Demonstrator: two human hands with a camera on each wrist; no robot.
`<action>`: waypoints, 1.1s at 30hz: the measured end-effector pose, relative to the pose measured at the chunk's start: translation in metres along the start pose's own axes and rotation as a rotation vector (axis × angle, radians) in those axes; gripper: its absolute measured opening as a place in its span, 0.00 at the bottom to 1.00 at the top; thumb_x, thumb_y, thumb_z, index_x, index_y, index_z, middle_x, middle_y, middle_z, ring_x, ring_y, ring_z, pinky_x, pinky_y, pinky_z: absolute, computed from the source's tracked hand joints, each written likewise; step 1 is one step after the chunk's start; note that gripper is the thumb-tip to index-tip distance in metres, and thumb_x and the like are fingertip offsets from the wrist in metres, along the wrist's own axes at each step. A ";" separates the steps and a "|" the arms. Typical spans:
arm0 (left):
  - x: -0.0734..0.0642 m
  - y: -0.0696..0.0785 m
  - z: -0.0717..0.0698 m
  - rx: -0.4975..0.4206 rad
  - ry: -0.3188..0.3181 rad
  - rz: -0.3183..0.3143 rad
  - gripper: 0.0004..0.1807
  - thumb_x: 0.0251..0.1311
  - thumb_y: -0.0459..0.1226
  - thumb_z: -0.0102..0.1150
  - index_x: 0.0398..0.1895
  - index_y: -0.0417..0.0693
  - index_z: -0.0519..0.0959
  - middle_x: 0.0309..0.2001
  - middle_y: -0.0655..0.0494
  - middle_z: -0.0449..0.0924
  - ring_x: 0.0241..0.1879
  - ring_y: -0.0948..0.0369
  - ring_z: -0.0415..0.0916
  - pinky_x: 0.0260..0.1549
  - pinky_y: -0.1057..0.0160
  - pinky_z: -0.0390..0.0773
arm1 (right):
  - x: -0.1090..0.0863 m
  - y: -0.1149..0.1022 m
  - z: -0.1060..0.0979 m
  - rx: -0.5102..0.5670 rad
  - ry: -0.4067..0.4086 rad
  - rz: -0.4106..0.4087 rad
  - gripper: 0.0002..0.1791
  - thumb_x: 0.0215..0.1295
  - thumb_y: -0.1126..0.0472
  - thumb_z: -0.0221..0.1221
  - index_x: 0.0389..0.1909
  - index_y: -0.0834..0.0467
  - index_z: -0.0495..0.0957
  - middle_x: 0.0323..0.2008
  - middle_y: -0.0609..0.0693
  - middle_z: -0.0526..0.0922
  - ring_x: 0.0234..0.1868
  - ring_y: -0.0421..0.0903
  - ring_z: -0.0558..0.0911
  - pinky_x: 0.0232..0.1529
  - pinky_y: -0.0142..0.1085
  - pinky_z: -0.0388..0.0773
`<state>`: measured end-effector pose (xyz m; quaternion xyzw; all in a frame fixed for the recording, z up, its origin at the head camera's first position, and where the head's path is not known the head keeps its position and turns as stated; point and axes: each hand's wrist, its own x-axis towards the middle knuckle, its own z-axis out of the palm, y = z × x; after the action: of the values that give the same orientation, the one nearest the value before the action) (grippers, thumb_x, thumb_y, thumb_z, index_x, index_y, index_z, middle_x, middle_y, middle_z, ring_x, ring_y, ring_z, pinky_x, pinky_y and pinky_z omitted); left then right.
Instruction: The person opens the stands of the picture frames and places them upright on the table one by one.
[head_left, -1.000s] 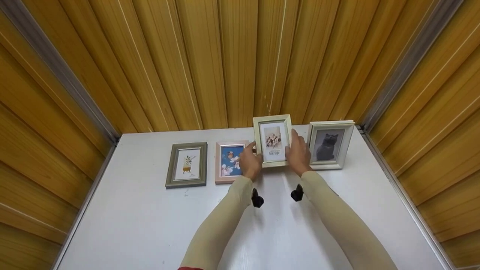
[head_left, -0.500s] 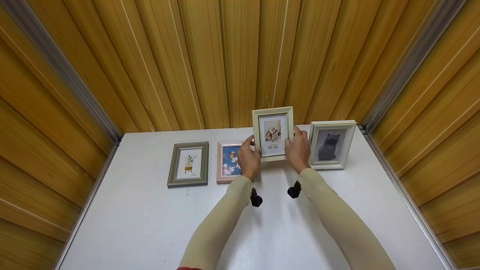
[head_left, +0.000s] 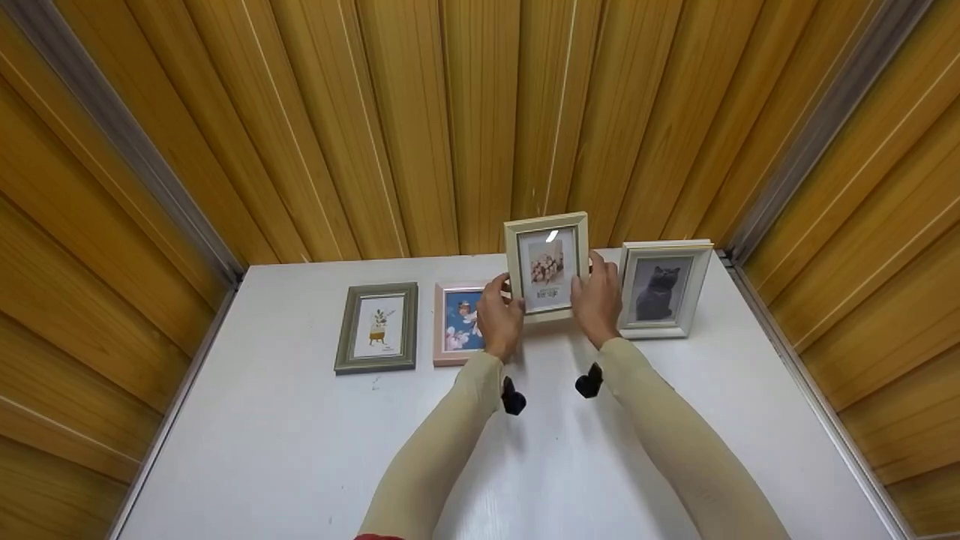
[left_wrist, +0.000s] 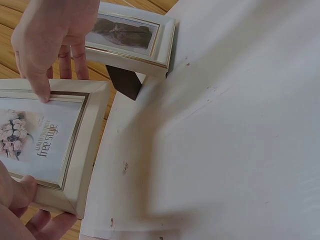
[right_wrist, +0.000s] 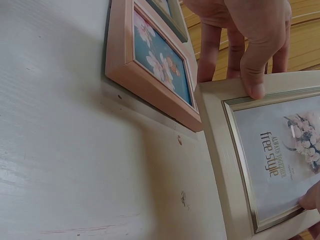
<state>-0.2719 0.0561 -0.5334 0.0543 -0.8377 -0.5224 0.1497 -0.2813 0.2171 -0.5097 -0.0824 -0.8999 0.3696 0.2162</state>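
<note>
A cream picture frame (head_left: pixel 546 262) with a flower print is held upright between both hands, above the white table and leaning slightly. My left hand (head_left: pixel 500 319) grips its left side, thumb on the front face and fingers behind. My right hand (head_left: pixel 598 300) grips the opposite side in the same way. In the left wrist view, the left thumb (left_wrist: pixel 24 190) presses on the lower edge of the frame (left_wrist: pixel 85 155). From the right wrist, the "free style" lettering shows on the print, with the left hand (right_wrist: pixel 245 30) at the upper edge of the frame (right_wrist: pixel 220 140).
Left of the held frame, a pink frame (head_left: pixel 448 360) with a blue flower picture is partly hidden by the left hand. Farther left stands a grey-green frame (head_left: pixel 341 352). To the right, a white cat-picture frame (head_left: pixel 697 292) stands on a dark support leg (left_wrist: pixel 124 81). Yellow wood-look panels (head_left: pixel 405 112) enclose the table (head_left: pixel 285 435).
Both hands have raised the cream frame a little and levelled its tilt; over the last half second it barely moves. A glare spot now shows on its glass. The other frames stay put.
</note>
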 end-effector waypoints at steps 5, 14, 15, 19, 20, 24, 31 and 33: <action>-0.001 -0.001 0.000 -0.004 0.006 0.010 0.27 0.60 0.26 0.69 0.63 0.49 0.80 0.46 0.55 0.82 0.42 0.60 0.80 0.40 0.59 0.80 | 0.000 0.001 0.001 0.008 -0.001 -0.008 0.30 0.71 0.64 0.62 0.73 0.59 0.68 0.55 0.63 0.74 0.53 0.62 0.77 0.49 0.57 0.75; -0.003 0.000 -0.003 -0.016 0.022 0.072 0.25 0.57 0.25 0.70 0.59 0.45 0.81 0.43 0.53 0.84 0.37 0.60 0.81 0.37 0.60 0.81 | 0.004 0.003 0.002 0.012 -0.026 -0.039 0.30 0.72 0.66 0.59 0.73 0.61 0.66 0.57 0.65 0.74 0.55 0.63 0.76 0.55 0.58 0.73; -0.004 0.001 -0.003 -0.030 0.021 0.080 0.25 0.57 0.24 0.69 0.59 0.45 0.81 0.43 0.53 0.84 0.37 0.61 0.81 0.37 0.60 0.81 | 0.004 0.003 0.002 0.013 -0.031 -0.041 0.30 0.72 0.66 0.58 0.74 0.61 0.66 0.57 0.66 0.74 0.55 0.64 0.76 0.56 0.58 0.72; -0.007 0.002 -0.003 -0.088 0.016 0.105 0.24 0.57 0.23 0.69 0.59 0.42 0.81 0.44 0.50 0.84 0.36 0.60 0.80 0.38 0.62 0.81 | 0.006 0.005 0.001 0.014 -0.060 -0.027 0.30 0.74 0.65 0.57 0.74 0.62 0.65 0.59 0.67 0.74 0.56 0.66 0.76 0.59 0.59 0.70; -0.009 0.002 -0.002 -0.101 0.016 0.109 0.24 0.57 0.23 0.69 0.59 0.42 0.81 0.44 0.50 0.84 0.36 0.60 0.80 0.37 0.63 0.81 | 0.007 0.006 0.001 0.014 -0.067 -0.019 0.30 0.73 0.65 0.57 0.74 0.62 0.65 0.59 0.67 0.75 0.56 0.66 0.76 0.60 0.59 0.70; -0.015 0.001 -0.002 -0.139 0.009 0.120 0.25 0.58 0.24 0.68 0.60 0.43 0.80 0.47 0.48 0.87 0.35 0.60 0.81 0.33 0.64 0.81 | 0.012 0.011 0.006 0.021 -0.091 0.003 0.30 0.73 0.65 0.57 0.74 0.61 0.66 0.58 0.67 0.77 0.58 0.67 0.77 0.61 0.59 0.71; -0.024 -0.001 0.001 -0.185 -0.026 0.084 0.26 0.60 0.27 0.69 0.63 0.46 0.78 0.50 0.45 0.87 0.39 0.59 0.85 0.34 0.63 0.83 | 0.019 0.018 0.013 0.087 -0.136 0.011 0.28 0.72 0.69 0.57 0.72 0.61 0.69 0.56 0.64 0.80 0.54 0.62 0.80 0.57 0.56 0.73; -0.026 0.000 0.003 -0.189 -0.030 0.079 0.26 0.60 0.27 0.69 0.63 0.46 0.78 0.49 0.46 0.88 0.40 0.60 0.85 0.36 0.63 0.83 | 0.020 0.019 0.014 0.095 -0.148 0.017 0.28 0.72 0.69 0.57 0.72 0.61 0.69 0.57 0.64 0.80 0.54 0.62 0.81 0.57 0.56 0.74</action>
<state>-0.2482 0.0649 -0.5401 -0.0010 -0.7884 -0.5934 0.1623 -0.3059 0.2281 -0.5257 -0.0519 -0.8942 0.4188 0.1494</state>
